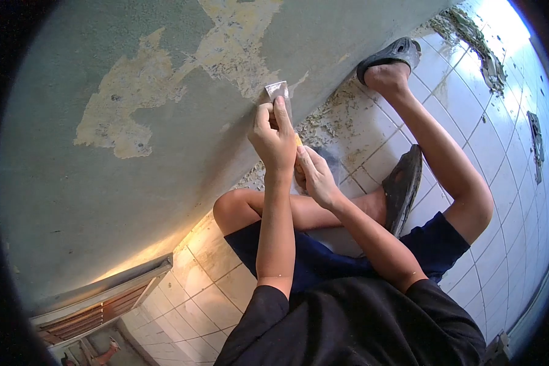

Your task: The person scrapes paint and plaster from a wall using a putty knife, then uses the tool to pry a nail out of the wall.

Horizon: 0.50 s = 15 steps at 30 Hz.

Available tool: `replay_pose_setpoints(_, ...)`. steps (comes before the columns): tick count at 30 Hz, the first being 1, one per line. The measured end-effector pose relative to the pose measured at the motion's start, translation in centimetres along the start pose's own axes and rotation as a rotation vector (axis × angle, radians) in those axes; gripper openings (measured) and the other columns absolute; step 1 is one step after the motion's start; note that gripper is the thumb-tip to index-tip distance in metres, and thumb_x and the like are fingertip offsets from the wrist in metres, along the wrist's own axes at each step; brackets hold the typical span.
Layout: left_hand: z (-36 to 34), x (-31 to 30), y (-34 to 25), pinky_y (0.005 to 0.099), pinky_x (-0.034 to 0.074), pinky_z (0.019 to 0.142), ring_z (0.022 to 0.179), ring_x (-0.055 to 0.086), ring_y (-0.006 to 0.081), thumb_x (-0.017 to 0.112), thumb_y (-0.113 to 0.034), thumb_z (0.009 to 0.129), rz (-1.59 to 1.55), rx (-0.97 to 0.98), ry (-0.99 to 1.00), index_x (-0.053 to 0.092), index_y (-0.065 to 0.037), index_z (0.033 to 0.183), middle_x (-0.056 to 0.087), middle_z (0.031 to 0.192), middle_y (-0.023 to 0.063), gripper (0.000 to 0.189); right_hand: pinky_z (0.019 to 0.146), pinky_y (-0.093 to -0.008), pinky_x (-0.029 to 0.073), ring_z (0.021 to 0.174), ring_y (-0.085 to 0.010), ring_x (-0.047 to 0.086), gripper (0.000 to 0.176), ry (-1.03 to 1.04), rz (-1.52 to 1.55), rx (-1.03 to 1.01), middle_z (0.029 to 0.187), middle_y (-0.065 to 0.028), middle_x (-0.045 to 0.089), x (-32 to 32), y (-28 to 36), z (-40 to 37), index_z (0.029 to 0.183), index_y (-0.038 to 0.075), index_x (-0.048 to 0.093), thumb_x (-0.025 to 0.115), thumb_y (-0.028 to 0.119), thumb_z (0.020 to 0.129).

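Scraper is pinched between thumb and fingers of the left hand, close to its blade; fingers of the right hand curl around its yellow handle, just behind. Beyond the left fingers, the wall shows a pale stripped patch. Flakes litter the tiled floor right of the fingers, near 2 dark shoes.

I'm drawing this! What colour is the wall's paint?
The paint is greyish green, best seen in the head view.
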<state>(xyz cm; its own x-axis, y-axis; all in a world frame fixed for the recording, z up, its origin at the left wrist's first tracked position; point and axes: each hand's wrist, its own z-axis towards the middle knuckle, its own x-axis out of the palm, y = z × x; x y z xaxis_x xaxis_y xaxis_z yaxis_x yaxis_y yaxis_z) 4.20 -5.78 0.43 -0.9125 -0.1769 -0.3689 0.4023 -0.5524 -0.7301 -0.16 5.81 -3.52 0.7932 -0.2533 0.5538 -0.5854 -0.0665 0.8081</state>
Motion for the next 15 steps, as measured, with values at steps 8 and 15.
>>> replay_pose_setpoints(8,-0.1,-0.1,0.0,0.0346,0.044,0.053,0.055,0.059,0.0168,0.064,-0.027,0.104,0.031,-0.037,0.019,0.061,-0.001,0.077,0.062,0.063,0.0074,0.038,0.049,-0.0226,0.024,0.057,-0.0033,0.027,0.035,-0.002,0.018,-0.001,0.073,0.0087,0.032,0.2,-0.4,0.1,0.093,0.013,0.048,0.041,0.04,0.114)
replay_pose_setpoints(15,0.6,0.4,-0.6,0.0364,0.046,0.053,0.056,0.061,0.0199,0.064,-0.027,0.104,0.035,-0.018,-0.005,0.061,0.0,0.077,0.064,0.064,0.0095,0.038,0.051,-0.0234,0.032,0.058,-0.0032,0.035,0.037,-0.017,0.094,-0.007,0.072,0.0081,0.042,0.2,-0.7,1.0,0.098,0.009,0.056,0.043,0.04,0.114)
